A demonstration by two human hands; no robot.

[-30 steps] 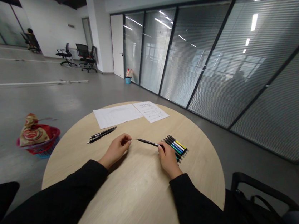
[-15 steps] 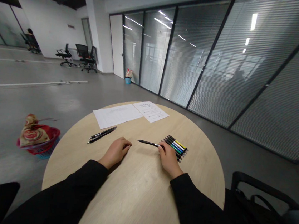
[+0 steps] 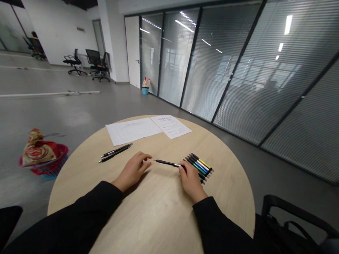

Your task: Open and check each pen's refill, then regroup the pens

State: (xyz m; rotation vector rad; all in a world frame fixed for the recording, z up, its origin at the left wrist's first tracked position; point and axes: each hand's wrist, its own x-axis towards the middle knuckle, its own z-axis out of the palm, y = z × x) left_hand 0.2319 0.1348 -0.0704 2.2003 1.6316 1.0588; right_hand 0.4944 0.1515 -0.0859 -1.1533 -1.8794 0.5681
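Note:
My right hand (image 3: 192,178) pinches the rear end of a slim black pen (image 3: 167,163), whose thin tip points left. Just beyond that tip is my left hand (image 3: 135,169), its thumb and fingers apart and nothing visible in them. A row of several pens (image 3: 200,165) with yellow, white, blue, green and black barrels lies beside my right hand, which partly covers it. To the left of my left hand, a few black pens (image 3: 116,152) lie close together.
Two printed paper sheets (image 3: 134,130) lie at the far side of the round wooden table (image 3: 152,223). On the floor to the left stands a red basket (image 3: 62,157) with a paper bag in it. A black chair (image 3: 300,211) is at the right.
My left hand's fingers have opened and lifted slightly, coming nearer the pen tip. The pen in my right hand has shifted very little.

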